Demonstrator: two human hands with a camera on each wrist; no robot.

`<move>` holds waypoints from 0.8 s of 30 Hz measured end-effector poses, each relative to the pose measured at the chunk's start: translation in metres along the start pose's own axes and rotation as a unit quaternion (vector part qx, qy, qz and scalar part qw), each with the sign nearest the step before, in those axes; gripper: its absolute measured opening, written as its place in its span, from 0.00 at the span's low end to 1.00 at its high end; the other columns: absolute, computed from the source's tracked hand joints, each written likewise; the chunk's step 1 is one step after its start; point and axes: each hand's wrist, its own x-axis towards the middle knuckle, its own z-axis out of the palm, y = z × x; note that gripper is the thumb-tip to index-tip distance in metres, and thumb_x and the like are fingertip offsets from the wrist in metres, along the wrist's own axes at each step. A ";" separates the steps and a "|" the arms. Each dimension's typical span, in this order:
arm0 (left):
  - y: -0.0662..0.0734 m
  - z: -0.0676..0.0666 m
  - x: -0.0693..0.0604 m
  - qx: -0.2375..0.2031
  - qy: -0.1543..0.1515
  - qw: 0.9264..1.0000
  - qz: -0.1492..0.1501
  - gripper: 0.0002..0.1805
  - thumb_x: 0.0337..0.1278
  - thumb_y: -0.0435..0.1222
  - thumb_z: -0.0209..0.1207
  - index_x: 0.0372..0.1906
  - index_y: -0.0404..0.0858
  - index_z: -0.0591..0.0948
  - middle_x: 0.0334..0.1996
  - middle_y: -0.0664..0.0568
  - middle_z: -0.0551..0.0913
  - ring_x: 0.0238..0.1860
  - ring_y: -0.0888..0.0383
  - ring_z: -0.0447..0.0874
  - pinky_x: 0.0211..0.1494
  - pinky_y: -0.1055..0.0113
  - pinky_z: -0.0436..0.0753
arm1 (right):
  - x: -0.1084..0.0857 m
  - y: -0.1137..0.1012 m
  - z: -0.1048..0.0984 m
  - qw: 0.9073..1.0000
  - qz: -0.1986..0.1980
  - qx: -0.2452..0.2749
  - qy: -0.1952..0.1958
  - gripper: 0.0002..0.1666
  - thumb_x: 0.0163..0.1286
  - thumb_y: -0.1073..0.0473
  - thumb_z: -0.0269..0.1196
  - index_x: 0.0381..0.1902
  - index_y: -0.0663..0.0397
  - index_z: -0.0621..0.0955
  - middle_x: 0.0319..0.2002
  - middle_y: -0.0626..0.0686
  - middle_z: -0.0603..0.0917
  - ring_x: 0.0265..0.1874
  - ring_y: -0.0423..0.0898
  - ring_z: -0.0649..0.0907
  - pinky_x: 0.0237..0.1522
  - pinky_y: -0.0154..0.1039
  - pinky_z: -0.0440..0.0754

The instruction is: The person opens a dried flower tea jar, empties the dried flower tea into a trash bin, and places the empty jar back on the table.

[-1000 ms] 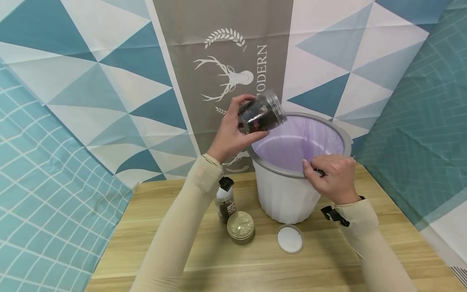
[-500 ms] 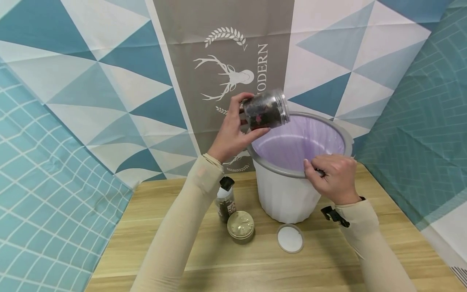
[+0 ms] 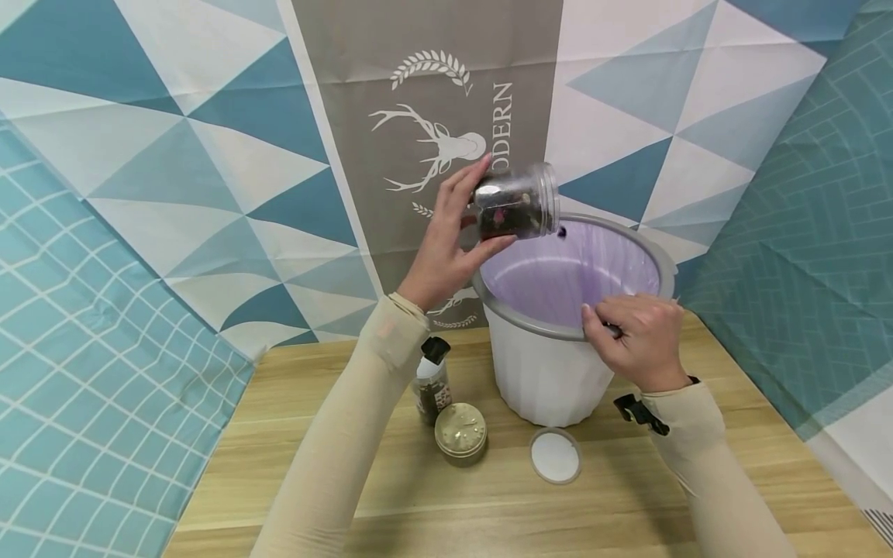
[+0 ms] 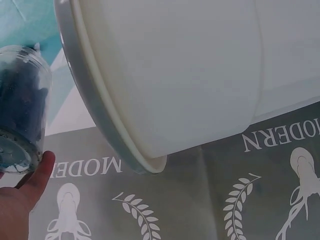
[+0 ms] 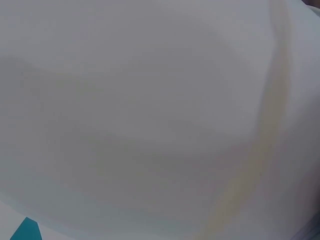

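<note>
On the tabletop (image 3: 502, 511), L to R: a printed, dark-filled bottle (image 3: 432, 397), then a gold tin (image 3: 460, 432) just in front. L hand's (image 3: 446, 254) grip pinches a clear jar (image 3: 512, 205) approx. sideways, mouth over the white bin (image 3: 547, 376), prob. so dark contents drop in; a dark bit (image 3: 561, 232) is near the mouth. A flat white disc (image 3: 554, 457) lies by bin's base, poss. jar's lid set aside. R hand's (image 3: 636, 337) grip is curled on bin's near rim, prob. steadying it.
</note>
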 end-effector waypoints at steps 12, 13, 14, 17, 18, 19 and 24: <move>0.002 0.003 0.000 -0.014 -0.009 1.000 -0.015 0.53 0.61 0.34 0.71 0.82 0.45 0.50 0.80 0.51 0.58 0.73 0.50 0.71 0.68 0.60 0.78 | 0.001 0.001 -0.001 1.000 0.001 -0.007 -0.003 0.32 0.75 0.47 0.52 0.08 0.42 0.61 0.07 0.41 0.62 0.09 0.37 0.59 0.18 0.31 0.45; 0.002 0.004 0.000 -0.011 -0.011 1.000 -0.014 0.52 0.61 0.34 0.71 0.81 0.45 0.51 0.79 0.50 0.59 0.72 0.51 0.72 0.68 0.61 0.78 | 0.001 0.001 -0.001 1.000 0.002 -0.006 -0.003 0.32 0.75 0.47 0.52 0.08 0.42 0.61 0.08 0.41 0.62 0.09 0.37 0.59 0.18 0.31 0.45; 0.002 0.004 0.000 -0.007 -0.012 1.000 -0.012 0.51 0.61 0.35 0.71 0.80 0.45 0.51 0.78 0.49 0.60 0.72 0.51 0.72 0.67 0.61 0.78 | 0.001 0.001 -0.001 1.000 0.001 -0.006 -0.004 0.32 0.75 0.47 0.52 0.08 0.42 0.62 0.08 0.41 0.62 0.09 0.37 0.59 0.18 0.31 0.45; 0.002 0.005 -0.002 0.003 -0.018 1.000 -0.007 0.50 0.61 0.34 0.71 0.80 0.43 0.52 0.77 0.47 0.63 0.71 0.52 0.73 0.67 0.62 0.78 | 0.001 0.001 -0.002 1.000 -0.001 -0.006 -0.006 0.32 0.75 0.47 0.52 0.09 0.42 0.62 0.08 0.41 0.62 0.09 0.36 0.58 0.18 0.31 0.46; 0.002 0.005 -0.002 0.007 -0.020 1.000 -0.005 0.50 0.61 0.34 0.71 0.80 0.43 0.52 0.76 0.47 0.63 0.71 0.51 0.73 0.67 0.62 0.78 | 0.001 0.001 -0.002 1.000 -0.003 -0.006 -0.007 0.32 0.76 0.47 0.52 0.09 0.42 0.62 0.08 0.41 0.62 0.10 0.36 0.58 0.18 0.30 0.46; 0.002 0.005 -0.004 0.010 -0.022 1.000 -0.003 0.50 0.61 0.34 0.71 0.80 0.42 0.52 0.76 0.46 0.63 0.70 0.51 0.73 0.67 0.62 0.78 | 0.000 0.000 -0.002 1.000 -0.003 -0.004 -0.007 0.32 0.76 0.47 0.51 0.09 0.42 0.62 0.08 0.41 0.62 0.10 0.36 0.58 0.18 0.30 0.46; -0.001 0.005 -0.004 0.020 -0.023 0.999 0.021 0.50 0.61 0.34 0.71 0.80 0.39 0.53 0.76 0.43 0.63 0.70 0.50 0.73 0.67 0.60 0.78 | 0.000 -0.001 0.000 1.000 0.001 0.003 0.003 0.33 0.76 0.47 0.52 0.09 0.42 0.61 0.08 0.41 0.61 0.09 0.37 0.58 0.19 0.30 0.44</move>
